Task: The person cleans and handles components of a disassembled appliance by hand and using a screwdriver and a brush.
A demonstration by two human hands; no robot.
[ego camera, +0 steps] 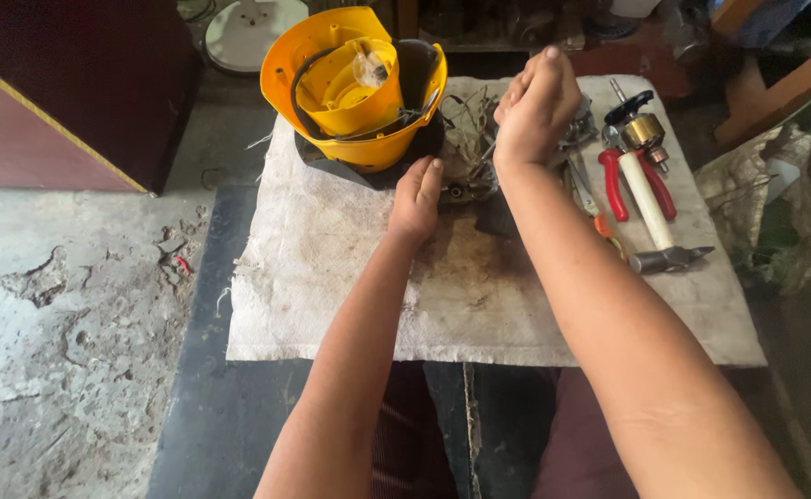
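A dirty grey motor part with tangled wires [468, 157] lies on a stained white cloth [332, 277] in the middle of the low table. My left hand [417, 196] rests against its near left side, fingers curled on it. My right hand [535, 106] is closed over its far right side, gripping from above. A yellow plastic appliance housing [355, 88] with a black cable lies tipped just left of the motor, its open side facing me.
Right of my hands lie red-handled pliers [620, 180], a hammer with a white handle [653, 212], a brass fitting [644, 129] and a metal wrench [581, 180]. A dark red cabinet [64, 92] stands at left on cracked concrete floor.
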